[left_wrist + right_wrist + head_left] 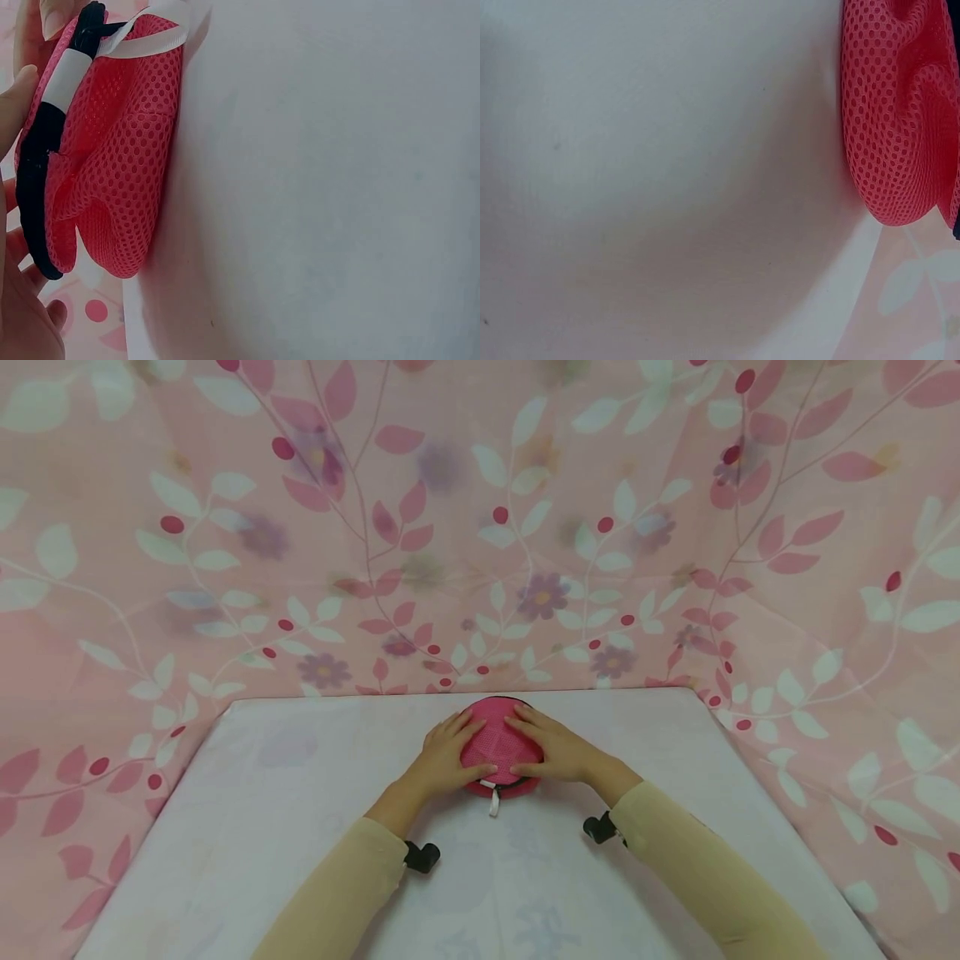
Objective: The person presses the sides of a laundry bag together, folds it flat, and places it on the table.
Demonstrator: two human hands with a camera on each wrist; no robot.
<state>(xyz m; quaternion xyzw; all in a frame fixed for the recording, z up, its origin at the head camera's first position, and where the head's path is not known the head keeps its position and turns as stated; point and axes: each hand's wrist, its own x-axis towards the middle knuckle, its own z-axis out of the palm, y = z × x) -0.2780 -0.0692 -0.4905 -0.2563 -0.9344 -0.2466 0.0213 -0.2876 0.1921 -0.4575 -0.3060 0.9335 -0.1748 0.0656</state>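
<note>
A white-covered tabletop [292, 827] fills the lower part of the head view, narrowing toward its far edge, with faint bluish marks on its near part. Behind it and along both sides hangs a pink floral cloth [480, 527] printed with pale and pink leaves, red dots and purple flowers.

A pink mesh pouch [498, 747] lies on the tabletop, near the middle of the far edge. It has a black band [34, 195] with a white section, and a white ribbon loop [494, 803] hangs from its near side. The left wrist view shows the mesh folded inward below the band.

The left hand [447, 752] and the right hand [558, 747] rest on opposite sides of the pouch, fingers spread apart and slightly bent, thumbs toward its near side. They hide its flanks from the head view; how firmly they press cannot be told. The right wrist view shows mostly tabletop, shadow and part of the pouch.

Beige sleeves [337, 893] cover both forearms, and a small black device [423, 857] juts inward beside each wrist.
</note>
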